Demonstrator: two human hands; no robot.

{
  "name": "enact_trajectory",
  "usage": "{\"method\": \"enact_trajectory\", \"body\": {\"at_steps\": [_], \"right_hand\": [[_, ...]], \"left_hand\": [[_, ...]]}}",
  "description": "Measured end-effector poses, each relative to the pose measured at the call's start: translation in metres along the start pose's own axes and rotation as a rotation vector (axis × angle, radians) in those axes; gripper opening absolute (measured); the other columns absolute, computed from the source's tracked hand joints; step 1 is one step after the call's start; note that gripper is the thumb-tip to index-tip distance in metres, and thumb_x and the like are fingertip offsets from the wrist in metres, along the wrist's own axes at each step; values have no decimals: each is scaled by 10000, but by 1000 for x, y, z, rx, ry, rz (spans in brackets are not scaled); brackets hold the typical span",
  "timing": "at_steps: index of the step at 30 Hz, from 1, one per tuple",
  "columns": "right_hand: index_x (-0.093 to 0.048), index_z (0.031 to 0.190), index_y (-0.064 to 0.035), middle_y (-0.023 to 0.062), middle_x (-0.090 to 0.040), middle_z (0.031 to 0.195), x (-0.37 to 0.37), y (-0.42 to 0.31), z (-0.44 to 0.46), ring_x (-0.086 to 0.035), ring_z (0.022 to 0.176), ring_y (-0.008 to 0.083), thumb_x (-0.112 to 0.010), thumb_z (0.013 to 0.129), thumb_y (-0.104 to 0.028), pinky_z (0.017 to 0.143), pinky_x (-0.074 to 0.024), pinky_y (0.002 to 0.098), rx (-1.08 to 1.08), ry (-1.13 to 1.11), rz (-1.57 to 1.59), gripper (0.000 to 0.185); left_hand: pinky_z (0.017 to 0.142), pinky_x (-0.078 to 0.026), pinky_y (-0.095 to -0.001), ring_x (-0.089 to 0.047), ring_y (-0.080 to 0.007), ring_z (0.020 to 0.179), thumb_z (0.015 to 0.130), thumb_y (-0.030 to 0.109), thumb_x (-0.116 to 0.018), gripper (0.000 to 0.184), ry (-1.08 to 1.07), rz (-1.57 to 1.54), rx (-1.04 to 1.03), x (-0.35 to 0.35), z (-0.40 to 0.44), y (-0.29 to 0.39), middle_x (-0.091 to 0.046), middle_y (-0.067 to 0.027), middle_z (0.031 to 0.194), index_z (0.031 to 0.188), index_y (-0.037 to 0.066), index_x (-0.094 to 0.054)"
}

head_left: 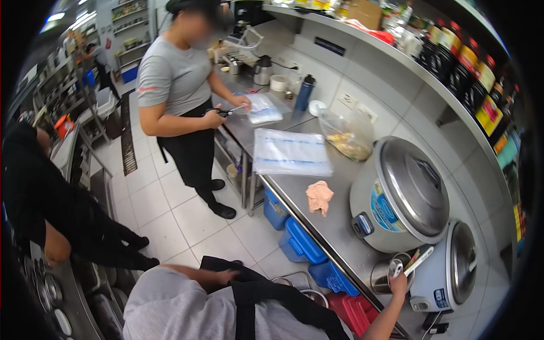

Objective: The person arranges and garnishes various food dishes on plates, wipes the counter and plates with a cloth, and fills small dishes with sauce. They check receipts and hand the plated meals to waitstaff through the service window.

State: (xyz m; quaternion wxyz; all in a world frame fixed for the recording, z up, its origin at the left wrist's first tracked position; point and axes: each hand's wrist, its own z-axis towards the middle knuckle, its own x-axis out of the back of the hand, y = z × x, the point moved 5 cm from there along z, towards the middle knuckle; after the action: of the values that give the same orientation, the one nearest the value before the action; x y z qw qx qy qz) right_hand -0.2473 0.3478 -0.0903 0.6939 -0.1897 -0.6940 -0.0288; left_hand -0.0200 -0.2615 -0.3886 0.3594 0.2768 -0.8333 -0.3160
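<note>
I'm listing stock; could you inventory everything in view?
Rice cookers: two, silvery and pale blue, right side.
Metal pot: one, silver, beside the cookers.
Utensils: count unclear, one white, in the metal pot.
Cloth-like piece: one, peach, on the steel table.
Plastic stacks: two, clear-and-blue, on tabletops.
Filled bag: one, clear, yellowish contents, by the wall.
Flask: one, dark blue, by the wall.
Jug: one, silver, far table end.
Bottles: several, dark, on the shelf.
Bins: at least three blue, one red, under table.
Scissors: one pair, black-handled, in a co-worker's hand.
Co-workers: at least three, grey or dark clothes, left side.
Racks: several, grey, far left.
Left hand: one, bare, near the black apron.
Right hand: one, bare, at the utensils.
</note>
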Motion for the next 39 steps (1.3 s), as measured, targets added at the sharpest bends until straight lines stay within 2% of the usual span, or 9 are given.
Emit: {"method": "enact_trajectory", "body": {"at_steps": [3,7,11,17,21,25,29,33,39], "right_hand": [[-580,983,20,242,-579,1079,13,21,-6,-545,1000,438,-776,625,-126,872,-450,446,375,251,132,434],[-540,995,7,190,-571,944,70,-51,-53,-579,868,327,-757,681,-89,776,-463,410,107,391,-96,393],[-531,863,-7,82,-551,690,44,-257,-99,-508,631,158,-645,817,-69,605,-431,313,378,185,363,138],[-616,1070,-61,145,-659,928,-213,-498,-241,-634,910,249,-611,854,-171,794,-491,336,840,-803,320,242],[-612,1112,-65,176,-646,1009,-316,-549,-329,-617,978,291,-575,881,-301,856,-474,369,783,-1403,296,332],[-619,1097,-62,179,-641,1031,-369,-524,-262,-614,983,300,-566,882,-332,861,-469,376,652,-1229,-71,349],[-626,1083,-59,181,-636,1052,-410,-471,-182,-612,988,309,-557,884,-363,867,-465,383,478,-1110,-395,370],[-633,1069,-57,184,-631,1074,-464,-480,-133,-609,993,318,-547,885,-394,872,-460,391,456,-1090,-621,394],[-661,1024,-39,162,-642,1074,-589,-753,-160,-597,1016,331,-537,856,-418,902,-451,429,1099,-752,-317,433]], "left_hand": [[1063,-329,-444,-350,-377,1302,812,367,-601,684,-296,11,386,-40,-95,-98,-334,-253,1394,1413,170,-341],[1044,-344,-455,-389,-365,1276,832,377,-572,651,-273,-150,560,-51,-169,-155,-394,-216,1362,1410,181,-348],[1026,-359,-466,-429,-353,1250,851,387,-543,619,-211,-207,633,-23,-220,-219,-454,-180,1331,1408,192,-355],[999,-381,-482,-488,-335,1212,881,402,-500,573,-520,280,530,53,-235,-297,-544,-125,1284,1404,209,-366],[1020,-363,-420,-469,-351,1206,785,358,-683,779,534,-146,64,250,-194,-211,-474,-237,1313,1422,111,-308],[923,-424,-335,-548,-191,1086,910,312,-552,510,687,-935,47,410,-232,-132,-536,-113,1256,1368,138,-412],[899,-429,-309,-559,-161,1055,923,313,-526,488,594,-658,59,454,-211,-182,-558,-119,1222,1365,141,-413],[959,-406,-390,-525,-312,1126,881,410,-576,651,632,-376,166,400,-206,-279,-529,-205,1238,1401,97,-341],[1003,-371,-407,-485,-337,1183,845,478,-599,758,528,-510,731,366,-305,-430,-492,-238,1283,1418,80,-302]]}}
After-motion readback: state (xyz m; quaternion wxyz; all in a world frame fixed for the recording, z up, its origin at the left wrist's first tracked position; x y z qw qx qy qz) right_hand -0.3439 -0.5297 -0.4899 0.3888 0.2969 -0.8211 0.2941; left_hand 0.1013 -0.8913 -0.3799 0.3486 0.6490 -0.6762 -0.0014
